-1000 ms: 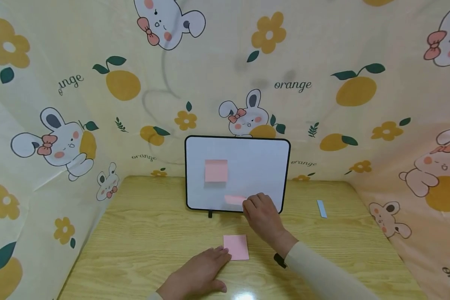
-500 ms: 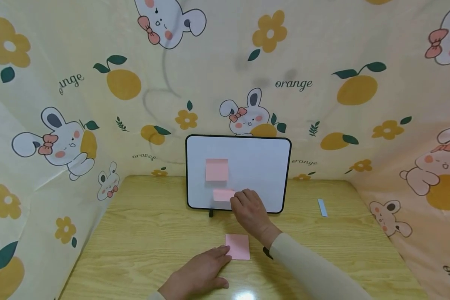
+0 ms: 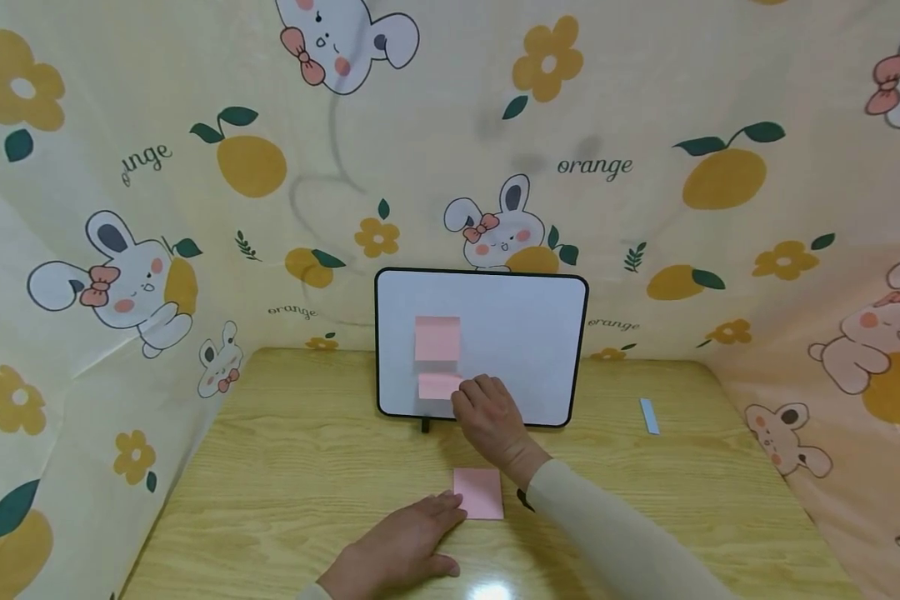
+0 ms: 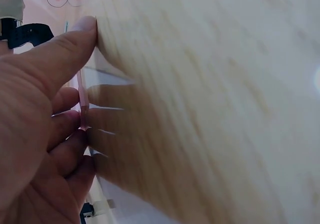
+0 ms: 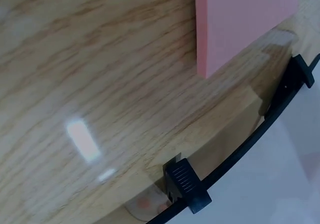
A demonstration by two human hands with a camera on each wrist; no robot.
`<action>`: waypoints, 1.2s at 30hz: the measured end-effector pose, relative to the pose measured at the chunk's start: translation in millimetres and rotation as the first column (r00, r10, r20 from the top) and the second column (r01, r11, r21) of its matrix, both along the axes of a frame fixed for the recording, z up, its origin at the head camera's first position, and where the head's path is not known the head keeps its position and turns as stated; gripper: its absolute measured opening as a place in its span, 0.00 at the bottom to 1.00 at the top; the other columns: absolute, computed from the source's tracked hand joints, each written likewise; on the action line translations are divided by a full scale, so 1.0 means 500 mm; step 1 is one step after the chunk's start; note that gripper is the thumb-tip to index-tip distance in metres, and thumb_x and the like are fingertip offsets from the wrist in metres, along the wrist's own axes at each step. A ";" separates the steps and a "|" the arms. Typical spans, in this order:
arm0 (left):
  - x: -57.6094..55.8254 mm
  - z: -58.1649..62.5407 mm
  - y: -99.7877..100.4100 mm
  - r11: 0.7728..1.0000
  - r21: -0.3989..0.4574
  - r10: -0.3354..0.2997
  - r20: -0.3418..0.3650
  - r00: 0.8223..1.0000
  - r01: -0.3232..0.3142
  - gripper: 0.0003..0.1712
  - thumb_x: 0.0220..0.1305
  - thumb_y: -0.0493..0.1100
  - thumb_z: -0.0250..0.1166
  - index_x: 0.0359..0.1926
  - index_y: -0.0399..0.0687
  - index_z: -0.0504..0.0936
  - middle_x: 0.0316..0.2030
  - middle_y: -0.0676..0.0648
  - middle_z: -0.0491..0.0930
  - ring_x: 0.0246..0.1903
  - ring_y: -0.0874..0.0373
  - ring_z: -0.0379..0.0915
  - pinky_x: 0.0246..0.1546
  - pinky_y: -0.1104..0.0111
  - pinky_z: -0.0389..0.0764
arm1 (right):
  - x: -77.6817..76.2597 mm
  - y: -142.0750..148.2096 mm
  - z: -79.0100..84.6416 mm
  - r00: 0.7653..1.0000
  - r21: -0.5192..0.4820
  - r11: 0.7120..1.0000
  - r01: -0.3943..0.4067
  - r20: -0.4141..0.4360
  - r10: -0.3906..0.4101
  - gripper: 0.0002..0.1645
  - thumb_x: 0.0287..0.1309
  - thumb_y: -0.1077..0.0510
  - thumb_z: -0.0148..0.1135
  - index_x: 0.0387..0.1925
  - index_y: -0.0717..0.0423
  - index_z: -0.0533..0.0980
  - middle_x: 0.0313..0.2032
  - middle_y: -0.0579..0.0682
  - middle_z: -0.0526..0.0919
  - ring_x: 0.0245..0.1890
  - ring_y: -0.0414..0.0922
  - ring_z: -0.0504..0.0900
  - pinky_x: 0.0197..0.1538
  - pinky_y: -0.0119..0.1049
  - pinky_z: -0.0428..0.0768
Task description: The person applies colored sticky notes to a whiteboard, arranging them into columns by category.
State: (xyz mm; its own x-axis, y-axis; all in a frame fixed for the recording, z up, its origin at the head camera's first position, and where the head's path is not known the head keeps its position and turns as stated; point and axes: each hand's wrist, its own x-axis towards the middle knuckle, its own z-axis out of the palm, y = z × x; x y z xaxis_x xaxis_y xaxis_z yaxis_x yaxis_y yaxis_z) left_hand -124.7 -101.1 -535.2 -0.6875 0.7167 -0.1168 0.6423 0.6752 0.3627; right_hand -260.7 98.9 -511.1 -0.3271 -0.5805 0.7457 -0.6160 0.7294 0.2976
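Note:
In the head view a pink sticky note (image 3: 438, 386) lies against the lower left of a black-framed whiteboard (image 3: 528, 333). My right hand (image 3: 492, 421) pinches its right end with curled fingers. Just above it, another pink sticky note (image 3: 437, 338) is stuck on the board. On the table in front sits a pink sticky-note pad (image 3: 481, 493), with my left hand (image 3: 405, 542) resting flat beside it and its fingertips against the left edge. The left wrist view has that hand's fingers (image 4: 65, 151) at the pad's side. My right hand is outside the right wrist view.
A light blue strip (image 3: 649, 416) lies on the wooden table (image 3: 292, 467) to the right. Black feet (image 5: 187, 184) support the whiteboard at its lower edge. Behind it rises a cloth backdrop (image 3: 450, 125) printed with rabbits and oranges.
My right hand has moved left along the board's lower part, bringing its sticky note under the upper one. My left hand has stayed by the pad. The head view has shifted slightly.

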 end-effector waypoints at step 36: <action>-0.001 -0.014 -0.007 0.998 0.055 0.023 0.088 0.996 -0.028 0.39 0.71 0.63 0.67 0.76 0.52 0.73 0.78 0.51 0.67 0.78 0.53 0.61 0.76 0.59 0.70 | -0.032 -0.028 -0.024 1.000 0.031 0.999 0.024 0.019 -0.025 0.20 0.81 0.62 0.41 0.28 0.54 0.70 0.32 0.49 0.77 0.33 0.48 0.77 0.36 0.37 0.80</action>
State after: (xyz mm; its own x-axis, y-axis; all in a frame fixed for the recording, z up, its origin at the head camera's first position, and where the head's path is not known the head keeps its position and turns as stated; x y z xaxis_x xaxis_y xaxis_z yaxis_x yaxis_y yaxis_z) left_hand -125.1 -104.4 -542.0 -0.6946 0.7062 -0.1370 0.5895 0.6680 0.4542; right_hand -276.8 84.7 -523.4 -0.3559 -0.5946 0.7209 -0.6042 0.7350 0.3079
